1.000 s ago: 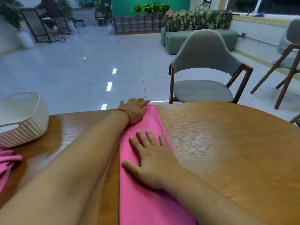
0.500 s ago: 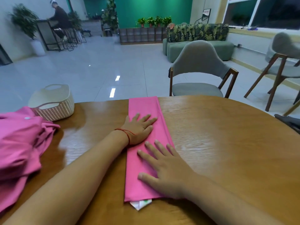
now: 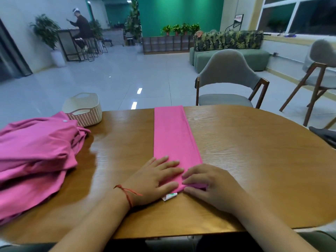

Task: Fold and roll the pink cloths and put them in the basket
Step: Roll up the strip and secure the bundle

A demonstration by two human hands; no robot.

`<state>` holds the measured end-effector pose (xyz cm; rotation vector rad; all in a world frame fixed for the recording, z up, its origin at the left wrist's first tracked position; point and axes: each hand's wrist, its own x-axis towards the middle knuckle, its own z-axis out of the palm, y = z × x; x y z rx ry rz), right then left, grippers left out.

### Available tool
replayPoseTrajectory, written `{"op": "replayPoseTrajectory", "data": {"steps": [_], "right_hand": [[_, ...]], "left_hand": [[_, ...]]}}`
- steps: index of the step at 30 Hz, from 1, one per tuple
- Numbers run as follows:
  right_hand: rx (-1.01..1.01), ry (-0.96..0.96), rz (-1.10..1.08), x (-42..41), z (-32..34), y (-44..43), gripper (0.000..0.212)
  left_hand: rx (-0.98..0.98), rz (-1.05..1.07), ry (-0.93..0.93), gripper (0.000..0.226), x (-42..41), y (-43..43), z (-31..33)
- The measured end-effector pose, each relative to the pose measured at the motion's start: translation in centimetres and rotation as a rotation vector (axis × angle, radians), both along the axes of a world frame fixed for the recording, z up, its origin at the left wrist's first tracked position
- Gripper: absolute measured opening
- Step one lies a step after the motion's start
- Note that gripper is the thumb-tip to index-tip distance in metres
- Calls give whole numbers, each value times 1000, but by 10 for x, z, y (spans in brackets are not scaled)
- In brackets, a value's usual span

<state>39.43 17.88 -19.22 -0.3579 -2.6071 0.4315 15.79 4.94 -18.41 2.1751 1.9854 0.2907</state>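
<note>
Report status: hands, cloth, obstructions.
Left hand flat on folded cloth strip, right hand pinching its near end. Strip not yet rolled. Pink pile beside basket, clear of strip.

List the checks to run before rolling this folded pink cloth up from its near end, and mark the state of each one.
1. The folded pink cloth lies flat and straight on the table: ok.
2. The left hand presses flat on the near end: ok.
3. The right hand pinches the near edge: ok.
4. The white label is tucked in: not ok, it pokes out beneath the near end.
5. Nothing lies on the cloth ahead of the hands: ok.
6. There is room in the basket: cannot tell, its inside is mostly hidden.
</note>
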Motion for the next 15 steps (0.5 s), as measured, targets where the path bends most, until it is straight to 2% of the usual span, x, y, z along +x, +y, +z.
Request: {"op": "replayPoseTrajectory", "data": {"steps": [4, 7, 9, 15], "right_hand": [[112, -21, -11, -1, -1, -2, 22], [155, -58, -15, -7, 0, -3, 26], [141, -65, -7, -9, 0, -4, 28], [-47, 1, -31, -7, 1, 4, 24]], "left_hand": [[141, -55, -134, 47, 5, -8, 13], [165, -48, -349, 17, -1, -20, 17], [109, -27, -446, 35, -6, -27, 18], [51, -17, -437, 64, -7, -30, 20]]}}
